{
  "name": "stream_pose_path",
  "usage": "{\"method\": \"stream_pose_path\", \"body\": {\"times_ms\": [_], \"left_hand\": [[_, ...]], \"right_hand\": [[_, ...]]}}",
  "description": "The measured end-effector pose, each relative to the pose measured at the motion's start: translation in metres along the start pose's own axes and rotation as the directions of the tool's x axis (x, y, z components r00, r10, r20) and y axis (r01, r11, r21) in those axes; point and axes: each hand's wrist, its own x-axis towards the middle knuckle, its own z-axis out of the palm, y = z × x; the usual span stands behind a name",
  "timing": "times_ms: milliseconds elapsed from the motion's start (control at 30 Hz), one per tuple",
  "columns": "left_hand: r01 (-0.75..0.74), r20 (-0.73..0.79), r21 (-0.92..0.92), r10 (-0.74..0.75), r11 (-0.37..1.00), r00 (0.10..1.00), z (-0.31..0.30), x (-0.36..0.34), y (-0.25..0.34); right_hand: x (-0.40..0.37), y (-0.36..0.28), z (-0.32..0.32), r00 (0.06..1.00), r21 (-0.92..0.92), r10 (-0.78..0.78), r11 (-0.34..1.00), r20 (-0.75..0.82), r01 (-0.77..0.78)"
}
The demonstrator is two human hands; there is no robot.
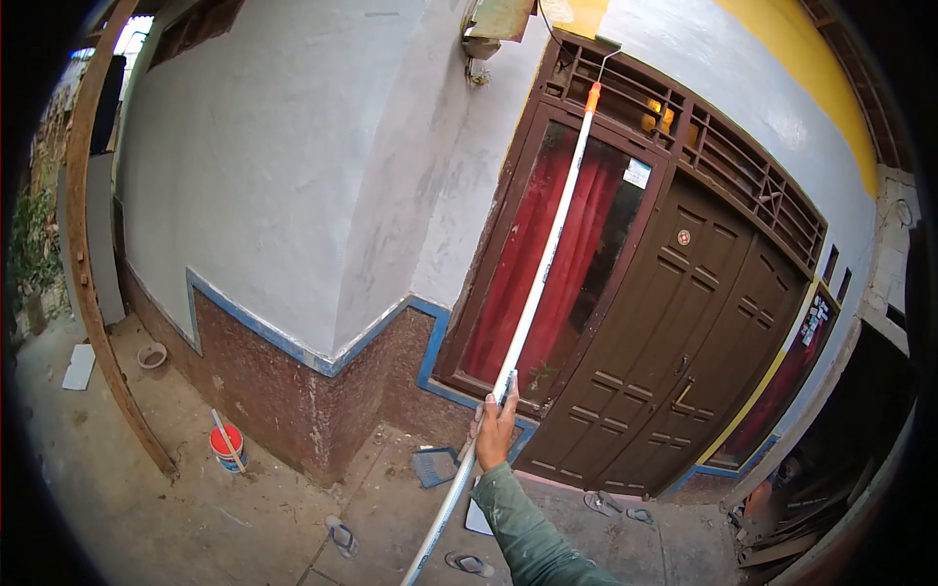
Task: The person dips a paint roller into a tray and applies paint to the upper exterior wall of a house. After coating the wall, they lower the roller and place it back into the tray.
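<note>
My right hand (495, 422), at the end of a green sleeve (532, 527), is closed round a long white extension pole (547, 264). The pole slants up across the window towards the wall above the door frame. At its top is an orange tip (593, 96) with a bent wire roller frame (608, 61). I cannot make out the roller sleeve against the wall. Pale smears mark my fingers. The pole's lower end runs out of the bottom of the view, and my left hand is not seen.
Brown double doors (664, 342) stand beside a window with red curtains (532, 244). On the floor are a red-topped bucket (227, 441) with a stick, a blue-grey tray (435, 467), a bowl (151, 355) and several sandals (341, 536). A wooden post (83, 225) leans at left.
</note>
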Motion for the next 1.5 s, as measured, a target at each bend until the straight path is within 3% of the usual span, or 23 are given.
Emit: {"method": "stream_pose_path", "body": {"times_ms": [300,367,433,467,633,667,733,767,833,867,933,967,1033,1133,1167,1233,1500], "left_hand": [[0.074,0.066,0.071,-0.079,0.995,0.995,-0.032,0.004,0.031],[0.074,0.067,0.08,-0.08,0.994,0.995,-0.055,-0.001,0.082],[0.039,0.004,0.245,-0.041,0.969,0.999,-0.086,-0.02,0.171],[0.033,0.003,0.248,-0.035,0.968,0.999,-0.085,-0.016,0.172],[-0.04,0.209,-0.165,0.075,0.985,0.975,-0.057,0.051,0.175],[-0.045,0.207,-0.164,0.079,0.985,0.975,-0.04,0.073,0.161],[-0.217,0.061,-0.413,0.265,0.884,0.962,-0.005,0.111,0.125],[-0.222,0.059,-0.412,0.269,0.884,0.961,-0.009,0.108,0.142],[-0.343,-0.025,-0.224,0.347,0.912,0.938,-0.048,0.078,0.228],[-0.347,-0.029,-0.223,0.35,0.911,0.936,-0.075,0.062,0.265],[-0.313,0.202,-0.29,0.377,0.904,0.904,-0.118,0.036,0.327],[-0.316,0.197,-0.289,0.379,0.904,0.904,-0.124,0.031,0.347],[-0.45,0.031,-0.45,0.518,0.771,0.855,-0.128,0.026,0.38],[-0.509,0.009,-0.491,0.588,0.707,0.809,-0.128,0.042,0.408],[-0.513,0.007,-0.49,0.592,0.705,0.806,-0.137,0.036,0.424],[-0.169,0.234,-0.702,0.448,0.692,0.863,-0.153,0.021,0.449],[-0.258,0.243,-0.729,0.591,0.635,0.769,-0.156,0.012,0.487]], "right_hand": [[0.019,-0.038,0.01,0.997,0.068,-0.069,0.995,0.032,0.067],[0.011,-0.042,0.012,0.997,0.062,-0.073,0.996,0.037,0.07],[0.005,-0.04,0.012,0.996,0.057,-0.079,0.995,0.04,0.076],[0.002,-0.039,0.012,0.996,0.063,-0.081,0.995,0.046,0.078],[-0.014,-0.049,0.009,0.994,0.112,-0.074,0.992,0.083,0.065],[-0.016,-0.05,0.01,0.993,0.132,-0.083,0.989,0.081,0.072],[-0.024,-0.066,0.012,0.993,0.144,-0.081,0.987,0.082,0.068],[-0.025,-0.073,0.014,0.994,0.154,-0.075,0.986,0.084,0.061],[-0.019,-0.08,0.014,0.99,0.18,-0.113,0.979,0.086,0.096],[-0.015,-0.084,0.015,0.985,0.202,-0.145,0.971,0.089,0.125],[-0.001,-0.103,0.016,0.979,0.223,-0.188,0.96,0.076,0.167],[0.006,-0.115,0.017,0.973,0.24,-0.225,0.949,0.06,0.204],[0.023,-0.137,0.018,0.972,0.23,-0.232,0.949,0.045,0.216],[0.051,-0.163,0.019,0.958,0.216,-0.285,0.938,0.039,0.27],[0.06,-0.171,0.018,0.956,0.218,-0.289,0.937,0.039,0.274],[0.079,-0.186,0.016,0.949,0.188,-0.312,0.936,0.046,0.299],[0.136,-0.235,0.008,0.926,0.188,-0.374,0.914,0.05,0.359]]}}
